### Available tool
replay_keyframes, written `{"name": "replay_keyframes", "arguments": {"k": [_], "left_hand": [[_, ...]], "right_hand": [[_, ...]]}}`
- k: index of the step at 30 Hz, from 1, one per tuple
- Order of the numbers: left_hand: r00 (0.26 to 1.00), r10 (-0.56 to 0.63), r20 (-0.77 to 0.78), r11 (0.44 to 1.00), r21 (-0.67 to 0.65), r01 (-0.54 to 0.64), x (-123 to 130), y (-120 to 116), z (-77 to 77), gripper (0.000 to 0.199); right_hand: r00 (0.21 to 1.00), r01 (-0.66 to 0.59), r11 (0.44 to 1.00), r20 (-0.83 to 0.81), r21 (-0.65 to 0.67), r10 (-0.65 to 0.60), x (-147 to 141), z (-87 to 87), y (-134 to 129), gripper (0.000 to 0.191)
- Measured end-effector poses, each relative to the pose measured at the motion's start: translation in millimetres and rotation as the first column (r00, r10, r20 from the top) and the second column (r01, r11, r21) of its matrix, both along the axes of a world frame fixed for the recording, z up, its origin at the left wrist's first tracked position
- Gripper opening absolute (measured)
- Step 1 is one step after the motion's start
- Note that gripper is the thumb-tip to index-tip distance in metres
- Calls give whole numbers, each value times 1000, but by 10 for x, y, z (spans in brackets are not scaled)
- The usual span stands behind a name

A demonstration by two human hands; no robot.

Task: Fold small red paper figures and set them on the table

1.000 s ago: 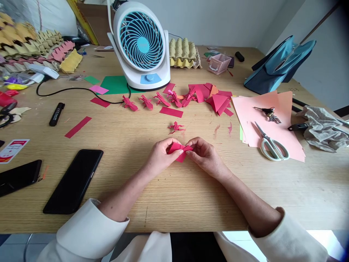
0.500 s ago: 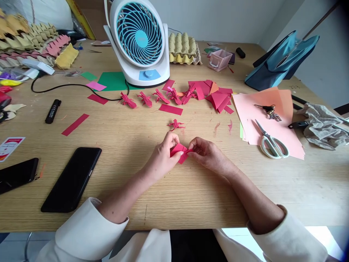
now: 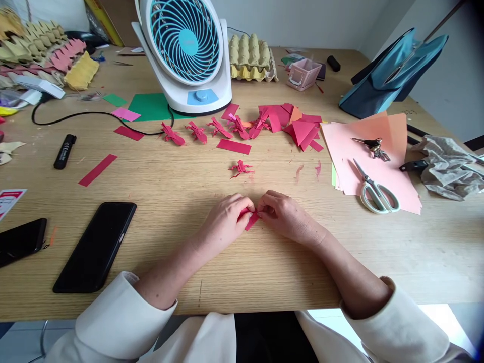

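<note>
Between my two hands, low over the table, is a folded piece of red paper [image 3: 251, 222], mostly covered by fingers. My left hand [image 3: 231, 218] pinches its left part between thumb and curled fingers. The fingertips of my right hand [image 3: 282, 214] are closed on its right edge, close against the left fingers. Just beyond lies a small folded red paper figure [image 3: 241, 169] with thin legs. Farther back, several similar folded red figures [image 3: 196, 132] sit in a row beside a heap of red paper pieces [image 3: 300, 132].
Scissors [image 3: 378, 195] and keys [image 3: 374, 146] lie on pink sheets [image 3: 350, 169] at right. A fan [image 3: 189, 55] stands at the back. To the left are a large black phone [image 3: 96, 247], a smaller phone [image 3: 24, 241], a marker [image 3: 65, 151] and a red strip [image 3: 98, 170].
My left fingers have come over the red paper and closer to the right hand, covering more of it. The whole view has shifted slightly.
</note>
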State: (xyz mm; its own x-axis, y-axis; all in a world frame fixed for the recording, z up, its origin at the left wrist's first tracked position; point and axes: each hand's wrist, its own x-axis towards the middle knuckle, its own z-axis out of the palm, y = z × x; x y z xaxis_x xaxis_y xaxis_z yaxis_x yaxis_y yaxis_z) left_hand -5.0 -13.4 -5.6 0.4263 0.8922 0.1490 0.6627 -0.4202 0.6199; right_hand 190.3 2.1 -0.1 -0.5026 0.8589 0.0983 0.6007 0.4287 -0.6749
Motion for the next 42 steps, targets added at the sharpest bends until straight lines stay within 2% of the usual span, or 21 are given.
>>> {"name": "replay_keyframes", "arguments": {"k": [4, 7, 18, 34, 42], "left_hand": [[994, 52, -93, 988, 147, -38, -2, 10, -36, 9], [990, 59, -130, 982, 184, -35, -2, 28, -57, 6], [985, -94, -147, 979, 165, 119, -2, 88, -99, 11], [993, -92, -74, 985, 137, 102, -27, 95, -144, 12], [998, -68, -18, 996, 58, 69, -27, 92, -147, 7]], "right_hand": [[1000, 0, 1000, 28, 1, 0, -2, -13, 14, 16], [1000, -9, 1000, 29, -19, 10, 2, -2, 21, 15], [999, -17, 1000, 43, 15, 16, 2, -2, 13, 18], [999, -25, 1000, 33, 10, 25, 1, -17, 15, 17], [1000, 3, 1000, 17, -25, -2, 2, 6, 19, 15]]}}
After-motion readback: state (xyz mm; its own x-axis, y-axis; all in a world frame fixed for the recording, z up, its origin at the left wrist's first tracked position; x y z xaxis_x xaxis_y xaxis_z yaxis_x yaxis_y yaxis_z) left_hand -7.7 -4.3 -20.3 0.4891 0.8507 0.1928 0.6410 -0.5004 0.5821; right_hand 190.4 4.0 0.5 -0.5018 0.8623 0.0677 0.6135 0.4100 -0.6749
